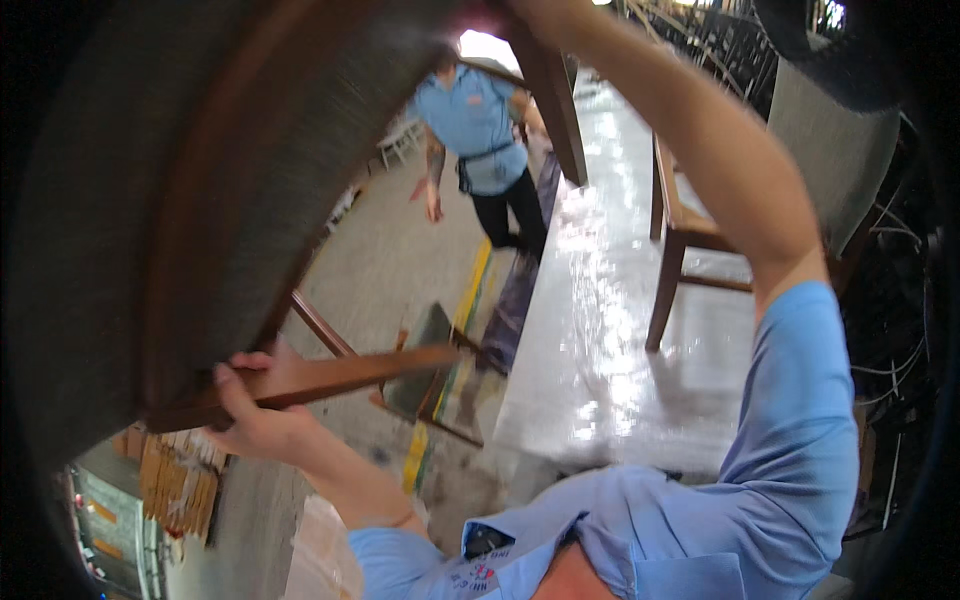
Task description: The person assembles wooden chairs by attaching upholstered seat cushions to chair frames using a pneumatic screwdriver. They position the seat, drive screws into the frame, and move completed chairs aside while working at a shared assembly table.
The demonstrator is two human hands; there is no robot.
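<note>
A wooden chair with dark brown frame and grey padding [70, 230] is held up close in front of me, tilted, and fills the left of the view. My left hand [255, 415] is closed round the base of one of its brown legs [350, 373], where the leg meets the frame. High at the top edge, my right hand [548, 18] grips the chair beside another leg [550, 100]; its fingers are mostly hidden and cut off by the edge.
Right of me, a second chair [668, 290] stands on a shiny, film-covered bench [590, 300]. Another chair [425, 375] lies on the floor by a yellow line [472, 290]. A person in a blue shirt [470, 125] stands beyond. Wooden pieces [180, 480] are stacked at lower left.
</note>
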